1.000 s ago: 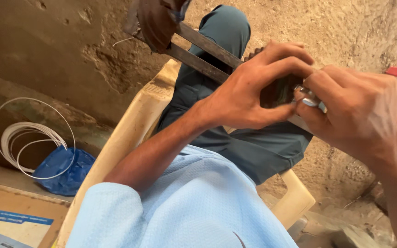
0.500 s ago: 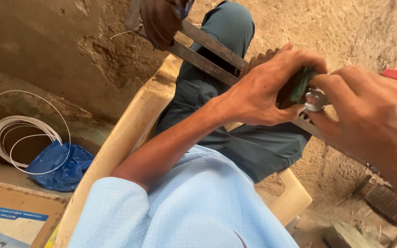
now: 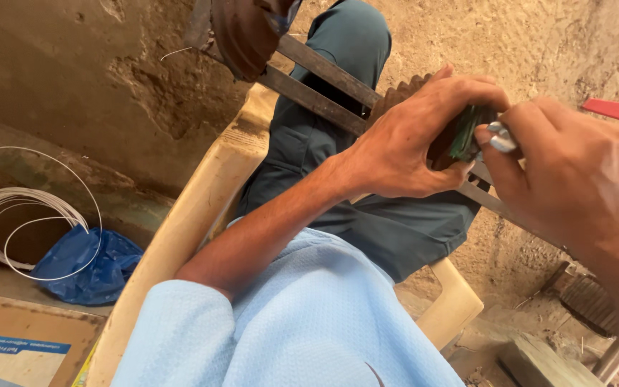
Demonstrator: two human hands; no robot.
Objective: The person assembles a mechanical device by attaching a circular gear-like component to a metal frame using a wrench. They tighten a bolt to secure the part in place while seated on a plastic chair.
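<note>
The right hand (image 3: 574,175) pinches a small silvery piece (image 3: 499,137) at its fingertips, touching the green block (image 3: 465,133) that the left hand (image 3: 413,140) grips just beside it. Since a moment ago both hands sit closer together. The block is dark green, mostly hidden by fingers, above a metal bar (image 3: 324,86).

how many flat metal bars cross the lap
2: the upper bar and the lower bar run side by side over the knee, passing behind the left hand. More may be hidden.
</note>
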